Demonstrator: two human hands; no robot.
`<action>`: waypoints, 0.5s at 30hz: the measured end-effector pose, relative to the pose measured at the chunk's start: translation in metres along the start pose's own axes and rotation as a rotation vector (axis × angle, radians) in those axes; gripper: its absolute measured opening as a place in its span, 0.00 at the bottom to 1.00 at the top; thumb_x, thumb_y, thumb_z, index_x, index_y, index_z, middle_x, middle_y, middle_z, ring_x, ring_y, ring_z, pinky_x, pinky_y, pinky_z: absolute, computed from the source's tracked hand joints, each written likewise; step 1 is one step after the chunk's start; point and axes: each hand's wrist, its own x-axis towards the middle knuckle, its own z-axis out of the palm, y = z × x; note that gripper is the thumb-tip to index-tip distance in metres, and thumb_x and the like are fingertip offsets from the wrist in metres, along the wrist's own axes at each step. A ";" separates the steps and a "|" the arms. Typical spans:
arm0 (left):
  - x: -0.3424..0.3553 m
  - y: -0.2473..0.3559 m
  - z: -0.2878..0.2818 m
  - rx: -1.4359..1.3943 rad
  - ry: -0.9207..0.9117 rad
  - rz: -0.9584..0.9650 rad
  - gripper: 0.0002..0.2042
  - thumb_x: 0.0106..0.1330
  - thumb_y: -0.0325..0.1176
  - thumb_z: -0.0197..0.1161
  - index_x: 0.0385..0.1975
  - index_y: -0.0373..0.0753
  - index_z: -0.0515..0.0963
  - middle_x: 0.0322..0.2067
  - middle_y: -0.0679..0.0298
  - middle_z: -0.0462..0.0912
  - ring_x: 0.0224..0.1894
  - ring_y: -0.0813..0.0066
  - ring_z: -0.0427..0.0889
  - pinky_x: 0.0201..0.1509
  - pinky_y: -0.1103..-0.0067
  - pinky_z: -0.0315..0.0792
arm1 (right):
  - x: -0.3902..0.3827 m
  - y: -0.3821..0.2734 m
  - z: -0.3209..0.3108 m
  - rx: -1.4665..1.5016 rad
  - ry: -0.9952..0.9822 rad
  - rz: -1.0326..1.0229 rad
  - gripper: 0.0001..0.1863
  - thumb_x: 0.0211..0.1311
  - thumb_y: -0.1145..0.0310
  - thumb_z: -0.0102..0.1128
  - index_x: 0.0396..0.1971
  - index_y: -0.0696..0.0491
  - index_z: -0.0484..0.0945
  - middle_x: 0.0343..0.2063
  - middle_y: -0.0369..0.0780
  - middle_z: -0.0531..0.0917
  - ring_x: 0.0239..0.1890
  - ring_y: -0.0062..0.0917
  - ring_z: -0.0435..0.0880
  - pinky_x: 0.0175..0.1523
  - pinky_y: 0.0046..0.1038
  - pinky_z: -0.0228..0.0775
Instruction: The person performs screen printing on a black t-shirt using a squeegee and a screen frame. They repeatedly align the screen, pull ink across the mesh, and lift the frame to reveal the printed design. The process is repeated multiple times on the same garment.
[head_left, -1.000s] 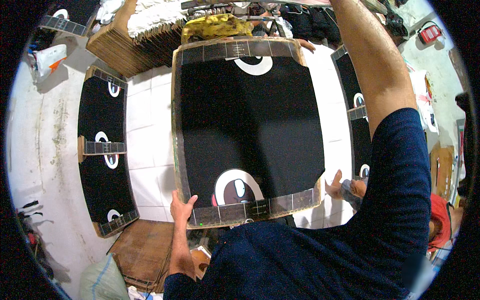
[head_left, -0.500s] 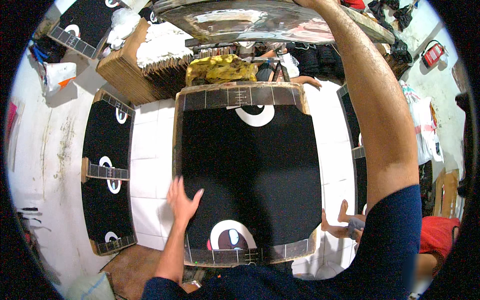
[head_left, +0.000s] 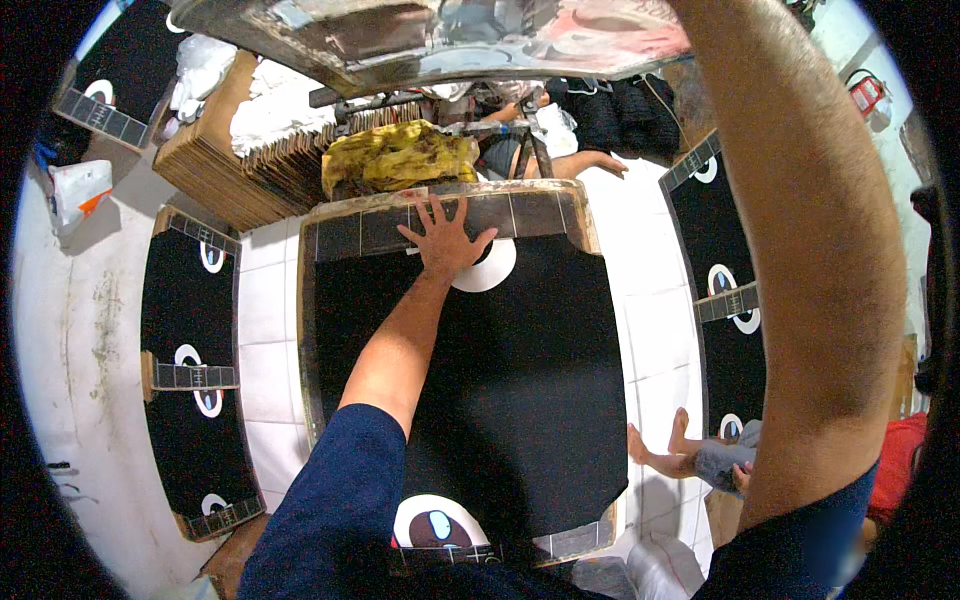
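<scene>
1. Here's the left grip [head_left: 447,240], bare and palm down, fingers fanned wide at the board's far end, pinching nothing; it appears pressed to the dark gridded strip [head_left: 350,228], though firm contact is hard to confirm.

2. Beneath that arm lies the black cloth [head_left: 520,390], spread along the board [head_left: 306,390] in the middle of the view, a white ring [head_left: 492,268] partly under the hand and an eye print [head_left: 437,525] at the near end.

3. Up goes the right arm [head_left: 810,250], and its grip is out of the picture: no telling how it is closed, or on what.

4. Look at the smeared, framed panel [head_left: 450,50] across the top edge! If that right arm is what supports it, a slip could drop it toward the left forearm.

5. Danger for the cloth, too: a sideways drag of the palm might ruck it, and any wet colour would smudge; wet or dry, the view can't say.

6. Close on the right, a co-worker's bare foot [head_left: 638,442] is near the board; a stumble there could jog it.
</scene>
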 end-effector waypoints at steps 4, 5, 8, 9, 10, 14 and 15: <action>0.002 -0.002 0.012 0.002 0.056 0.007 0.50 0.61 0.80 0.50 0.80 0.59 0.53 0.79 0.41 0.40 0.80 0.31 0.31 0.67 0.23 0.27 | 0.026 0.020 0.011 -0.057 0.034 -0.088 0.26 0.64 0.49 0.48 0.49 0.49 0.86 0.52 0.53 0.85 0.55 0.49 0.85 0.59 0.43 0.75; 0.003 -0.002 0.013 -0.011 0.057 0.011 0.49 0.61 0.79 0.50 0.79 0.59 0.53 0.79 0.41 0.41 0.80 0.31 0.32 0.67 0.23 0.27 | 0.033 0.021 0.012 -0.152 0.012 -0.167 0.25 0.63 0.48 0.50 0.48 0.49 0.86 0.52 0.52 0.86 0.55 0.49 0.85 0.59 0.43 0.75; 0.003 -0.002 0.015 -0.020 0.089 0.016 0.49 0.61 0.79 0.50 0.79 0.59 0.54 0.79 0.40 0.43 0.80 0.31 0.32 0.67 0.23 0.27 | 0.041 0.025 0.015 0.017 -0.059 -0.232 0.26 0.61 0.47 0.52 0.48 0.48 0.86 0.51 0.48 0.87 0.52 0.43 0.87 0.57 0.39 0.75; 0.002 -0.001 0.015 -0.019 0.093 0.004 0.49 0.61 0.79 0.51 0.79 0.59 0.55 0.79 0.40 0.43 0.80 0.31 0.32 0.67 0.23 0.27 | 0.041 0.023 0.015 0.072 -0.104 -0.268 0.26 0.61 0.47 0.53 0.48 0.48 0.86 0.51 0.47 0.88 0.51 0.42 0.87 0.57 0.39 0.75; 0.002 0.000 0.013 -0.019 0.103 -0.001 0.48 0.61 0.78 0.52 0.79 0.59 0.56 0.79 0.40 0.43 0.80 0.32 0.33 0.67 0.23 0.27 | 0.039 0.022 0.015 0.079 -0.078 -0.244 0.26 0.61 0.47 0.53 0.48 0.48 0.86 0.51 0.47 0.88 0.51 0.41 0.87 0.57 0.38 0.75; 0.002 0.005 0.002 0.191 0.179 0.017 0.47 0.59 0.76 0.56 0.76 0.55 0.63 0.76 0.40 0.51 0.79 0.32 0.43 0.69 0.25 0.33 | 0.021 0.013 0.009 0.089 -0.017 -0.078 0.28 0.61 0.45 0.52 0.50 0.49 0.86 0.52 0.47 0.87 0.53 0.40 0.86 0.58 0.37 0.74; 0.004 0.007 -0.001 0.176 0.190 0.044 0.47 0.59 0.76 0.57 0.75 0.53 0.65 0.75 0.41 0.54 0.78 0.33 0.46 0.70 0.27 0.36 | 0.013 0.013 0.006 0.091 -0.027 -0.069 0.29 0.62 0.44 0.52 0.50 0.50 0.86 0.52 0.48 0.87 0.54 0.41 0.86 0.59 0.38 0.74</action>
